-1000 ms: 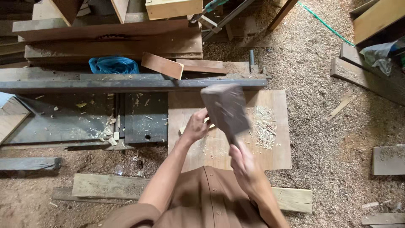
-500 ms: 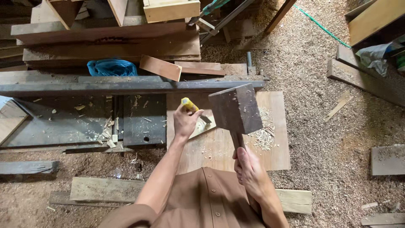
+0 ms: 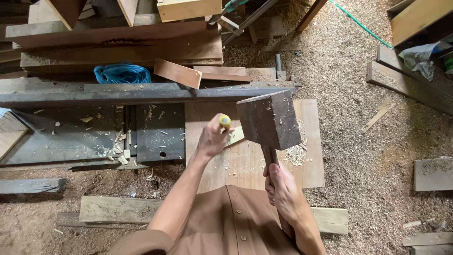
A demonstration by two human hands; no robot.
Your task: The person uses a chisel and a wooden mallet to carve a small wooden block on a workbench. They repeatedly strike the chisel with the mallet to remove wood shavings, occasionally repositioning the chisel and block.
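Now your right hand [image 3: 282, 190] grips the dark, blocky wooden mallet [image 3: 269, 120] by its handle, head raised over the pale board [image 3: 309, 165]. Your left hand [image 3: 212, 139] clenches the yellow-capped chisel [image 3: 225, 121] upright on that board; curled shavings [image 3: 295, 153] lie beside, sawdust floor [image 3: 373, 141] open rightward.

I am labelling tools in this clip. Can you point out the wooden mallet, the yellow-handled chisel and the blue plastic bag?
wooden mallet [image 3: 269, 120]: head view, on the side face of its dark block head.
yellow-handled chisel [image 3: 225, 121]: head view, on the yellow handle end above the left hand.
blue plastic bag [image 3: 121, 74]: head view, on the middle of its crumpled plastic.
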